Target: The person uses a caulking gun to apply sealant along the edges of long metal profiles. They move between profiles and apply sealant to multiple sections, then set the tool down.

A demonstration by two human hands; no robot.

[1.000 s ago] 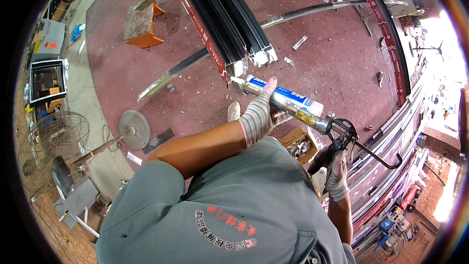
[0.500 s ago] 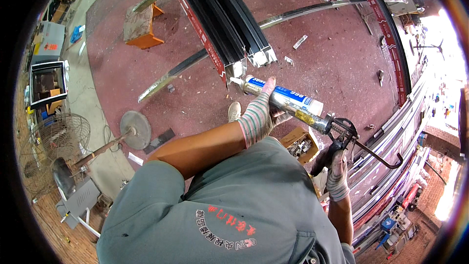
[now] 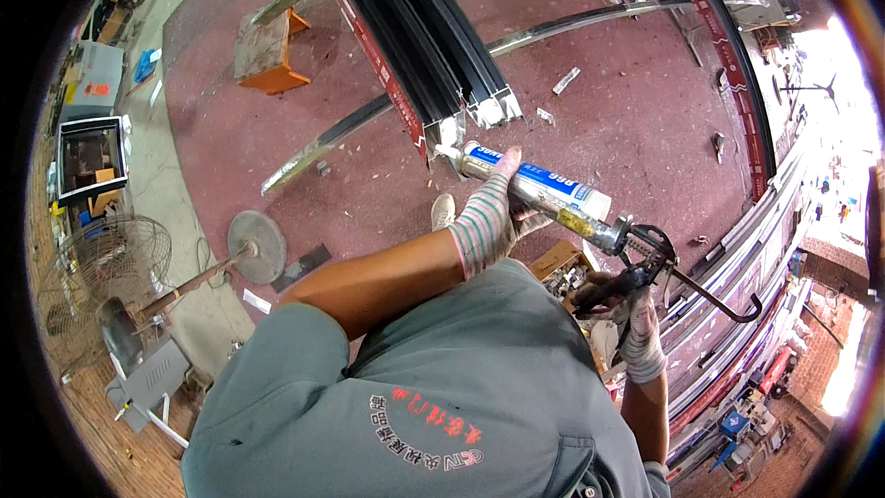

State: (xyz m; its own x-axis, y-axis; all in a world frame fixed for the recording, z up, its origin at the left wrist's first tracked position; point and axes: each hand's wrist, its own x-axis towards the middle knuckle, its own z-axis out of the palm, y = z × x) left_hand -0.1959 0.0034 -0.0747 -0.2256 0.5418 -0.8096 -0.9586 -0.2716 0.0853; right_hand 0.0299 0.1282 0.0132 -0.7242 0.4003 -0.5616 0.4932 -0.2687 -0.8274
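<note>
Gripping the caulking gun (image 3: 604, 238) in both gloved hands, you have it slanting across in front of you, nozzle (image 3: 448, 153) to the left and lower end to the right. Your left hand (image 3: 493, 217) is closed around the barrel and the tube (image 3: 553, 180) in it, with the thumb over the blue label. Your right hand (image 3: 638, 327) is wrapped about the handle by the black trigger (image 3: 607, 291); how far those fingers squeeze, I cannot tell. The rod (image 3: 705, 292) sticks out behind, its end hooked.

The nozzle sits by the near corner of the black profiles (image 3: 406, 28), whose cut ends show white; whether it touches them is unclear. A metal bar (image 3: 590, 23) passes under the profiles. Below the gun, beside your right hand, a carton (image 3: 553, 258) holds small metal parts. One shoe (image 3: 442, 211) shows on the red floor (image 3: 645, 120), left of your left hand.
</note>
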